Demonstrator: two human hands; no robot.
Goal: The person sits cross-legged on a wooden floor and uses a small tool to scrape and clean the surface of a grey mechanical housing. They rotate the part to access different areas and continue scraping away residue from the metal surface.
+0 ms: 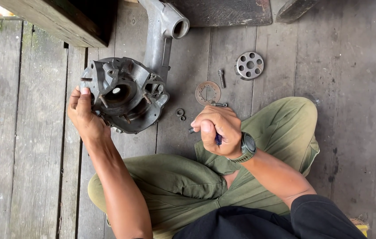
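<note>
A grey metal engine casing with a long arm and several studs lies on the plank floor in front of my crossed legs. My left hand grips its left rim, thumb on top. Over my right knee, my right hand is a closed fist around a tool with a dark blue handle; only its short tip shows at the left of the fist. A watch sits on that wrist.
Loose parts lie on the weathered wooden floor: a rusty toothed disc, a round plate with holes, a bolt, two small washers. A dark wooden beam runs at the top left.
</note>
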